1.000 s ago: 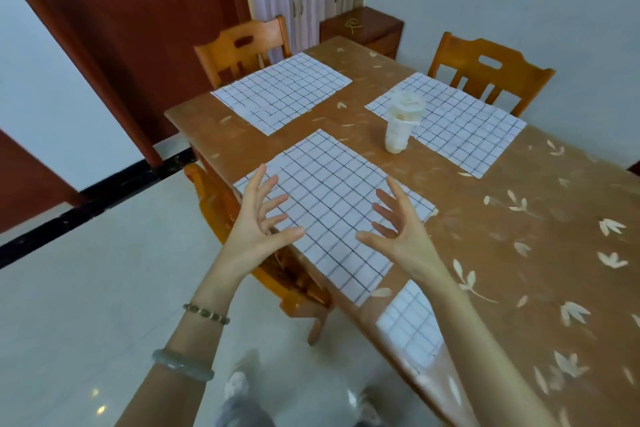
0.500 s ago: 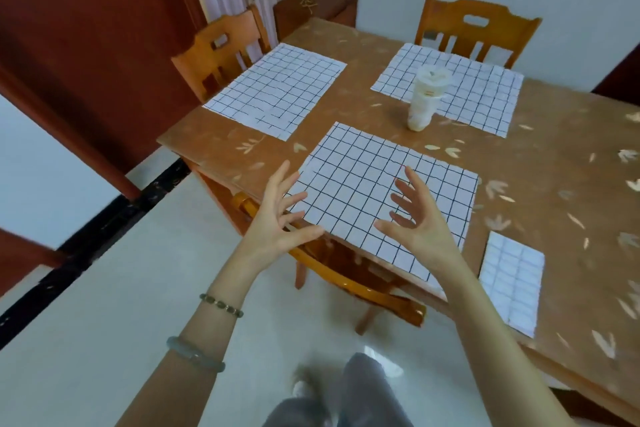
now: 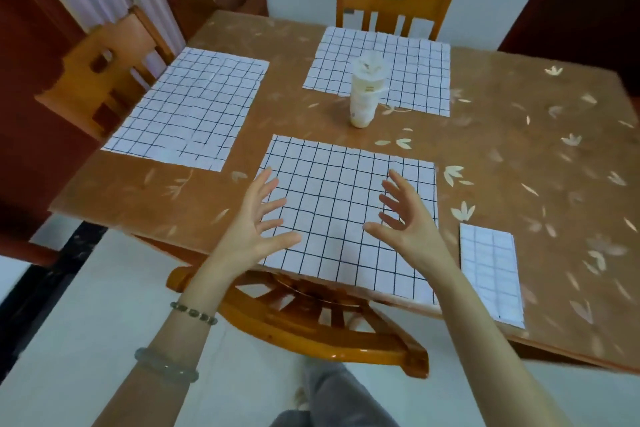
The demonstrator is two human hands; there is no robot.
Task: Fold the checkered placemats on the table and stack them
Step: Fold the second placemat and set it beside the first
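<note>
Three white placemats with a black grid lie flat on the brown table [image 3: 519, 156]. The nearest placemat [image 3: 346, 191] sits at the front edge, straight ahead. A second placemat [image 3: 190, 107] lies at the left and a third placemat [image 3: 408, 62] at the far side. A folded placemat [image 3: 490, 270] rests at the front right. My left hand [image 3: 259, 222] and my right hand [image 3: 405, 218] hover over the nearest placemat's front half, fingers spread, holding nothing.
A white lidded cup [image 3: 365, 94] stands mid-table, overlapping the far placemat's front edge. A wooden chair [image 3: 311, 315] is tucked under the table in front of me. Other chairs stand at the left [image 3: 100, 69] and the far side [image 3: 394, 0].
My view has swung round so I face the nearest placemat squarely. Both hands have stayed spread and moved in over its front half.
</note>
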